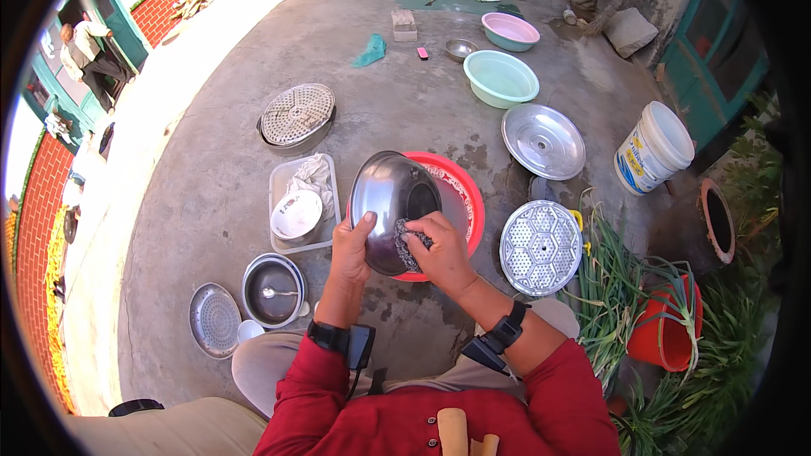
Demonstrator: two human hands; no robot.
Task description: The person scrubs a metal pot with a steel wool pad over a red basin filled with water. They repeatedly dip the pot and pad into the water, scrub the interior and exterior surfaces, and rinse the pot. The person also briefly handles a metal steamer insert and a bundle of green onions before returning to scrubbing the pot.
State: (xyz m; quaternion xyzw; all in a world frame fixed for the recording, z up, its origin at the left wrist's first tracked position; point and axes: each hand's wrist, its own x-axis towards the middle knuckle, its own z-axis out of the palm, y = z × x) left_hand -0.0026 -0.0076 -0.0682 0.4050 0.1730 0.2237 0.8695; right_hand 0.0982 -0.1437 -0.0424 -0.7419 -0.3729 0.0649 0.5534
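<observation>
My left hand (352,247) grips the rim of a stainless steel bowl (374,183), thumb on its outside. The bowl is tilted, with its underside turned up toward me. In my right hand (443,253) is a grey scouring pad of metal wool (405,247), pressed against the bowl's outer wall. Below the bowl stands a red plastic basin (474,202) with a white pattern inside; the bowl hides its left part.
To the left are a plastic tray (274,183) with a white bowl and cloth, a perforated steamer plate (298,114) and nested pots (253,278). Rightward lie an aluminium lid (543,141), a steamer rack (542,247), green onions (605,285) and a white bucket (652,149). A person (92,63) bends by a far doorway.
</observation>
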